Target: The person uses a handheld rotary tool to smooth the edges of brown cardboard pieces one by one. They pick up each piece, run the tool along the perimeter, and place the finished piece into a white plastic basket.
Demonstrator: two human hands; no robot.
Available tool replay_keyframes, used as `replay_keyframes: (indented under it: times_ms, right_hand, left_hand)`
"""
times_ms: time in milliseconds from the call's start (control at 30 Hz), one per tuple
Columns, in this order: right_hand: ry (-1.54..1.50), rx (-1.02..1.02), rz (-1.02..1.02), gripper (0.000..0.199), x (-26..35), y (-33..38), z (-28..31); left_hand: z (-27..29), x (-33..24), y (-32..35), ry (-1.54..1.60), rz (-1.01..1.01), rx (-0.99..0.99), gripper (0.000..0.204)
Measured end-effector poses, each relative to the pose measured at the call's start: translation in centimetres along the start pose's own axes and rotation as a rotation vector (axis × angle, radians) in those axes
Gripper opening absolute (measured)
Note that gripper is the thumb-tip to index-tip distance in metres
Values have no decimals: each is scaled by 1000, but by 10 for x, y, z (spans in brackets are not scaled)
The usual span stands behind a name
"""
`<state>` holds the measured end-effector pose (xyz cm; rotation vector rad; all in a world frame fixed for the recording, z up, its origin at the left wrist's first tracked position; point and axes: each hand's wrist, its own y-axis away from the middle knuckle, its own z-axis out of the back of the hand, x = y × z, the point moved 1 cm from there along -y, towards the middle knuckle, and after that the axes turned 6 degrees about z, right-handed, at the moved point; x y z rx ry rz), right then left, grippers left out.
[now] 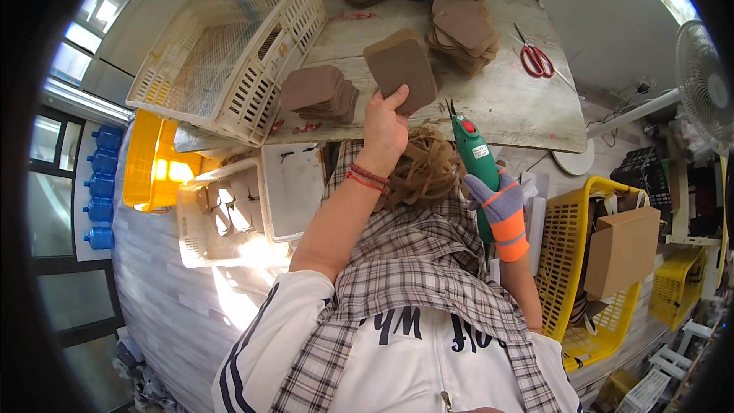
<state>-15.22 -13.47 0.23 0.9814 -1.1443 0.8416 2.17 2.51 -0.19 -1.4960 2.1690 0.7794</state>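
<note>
My bare left hand [386,131], with red bracelets at the wrist, grips a few brown rounded-square pads [404,69] by their near corner. The thumb lies on top and the other fingers are hidden below. My right hand [501,206], in a grey and orange glove, is wrapped round green electric scissors [472,145] with a red button. Their narrow blades point up, just right of the pads, and do not touch them. A tangle of brown strip offcuts [425,168] lies on my plaid apron between my hands. To the left on the table sits another pad stack [317,93].
More pad stacks [461,30] stand at the back of the worn table [527,118], with red-handled scissors [536,60] at its right. A white basket [222,53] stands left. Below are a yellow tub [157,160], a white crate [187,237] and a yellow basket [558,260]. A fan [703,80] stands right.
</note>
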Motion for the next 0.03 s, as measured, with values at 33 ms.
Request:
replay_keyframes:
  times_ms: [33]
  right_hand:
    - [-38, 29, -42, 46, 10, 2, -2]
  left_hand:
    - [2, 1, -2, 12, 10, 5, 30]
